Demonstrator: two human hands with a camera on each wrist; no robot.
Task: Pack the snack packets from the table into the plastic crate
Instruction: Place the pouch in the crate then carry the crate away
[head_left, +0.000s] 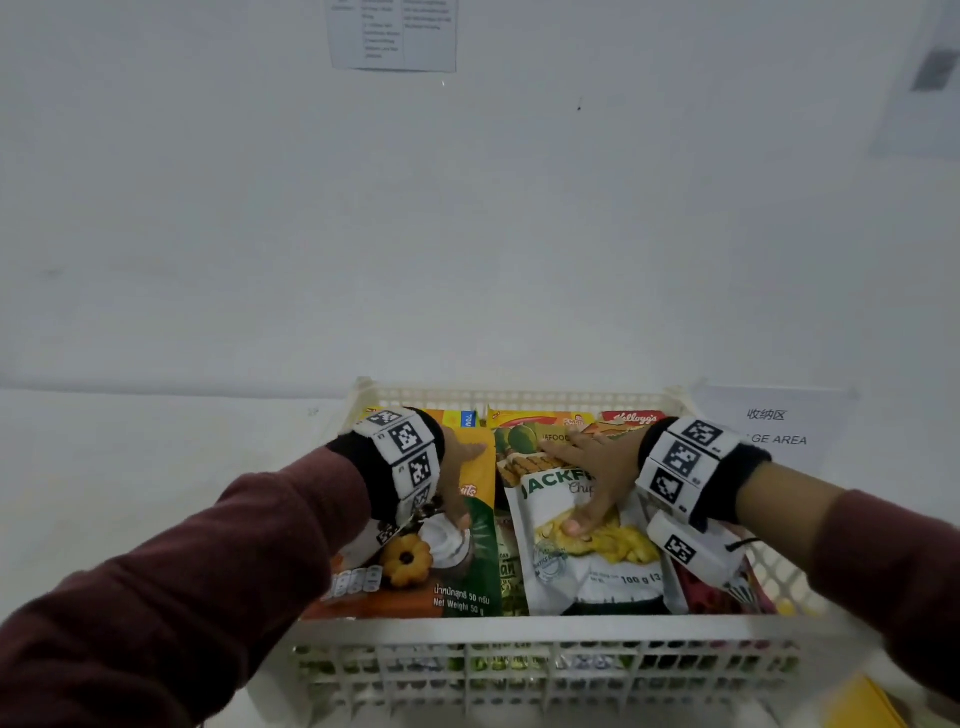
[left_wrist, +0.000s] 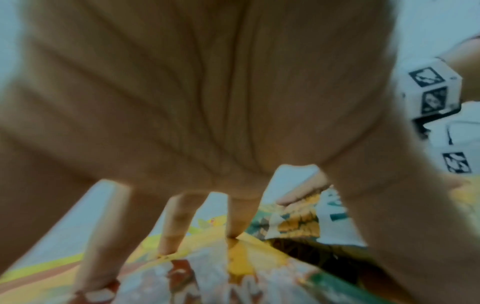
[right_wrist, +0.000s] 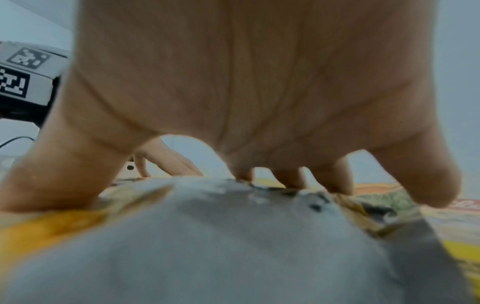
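Note:
A white plastic crate (head_left: 519, 631) stands on the table, filled with snack packets. My left hand (head_left: 460, 470) presses flat, fingers spread, on an orange-and-green biscuit packet (head_left: 447, 577) at the crate's left; the packet's yellow top (left_wrist: 241, 259) shows under the fingers (left_wrist: 179, 222). My right hand (head_left: 592, 480) presses with spread fingers on a white jackfruit chips pouch (head_left: 592, 566) in the middle, whose bulging white face (right_wrist: 221, 236) fills the right wrist view. Behind lie a yellow-green packet (head_left: 530, 431) and a red Kellogg's pack (head_left: 631, 418).
The crate sits against a white wall. A paper sign (head_left: 774, 426) lies on the table right of the crate. A yellow object (head_left: 862, 701) pokes in at the bottom right. More packets show through the crate's front lattice (head_left: 519, 665).

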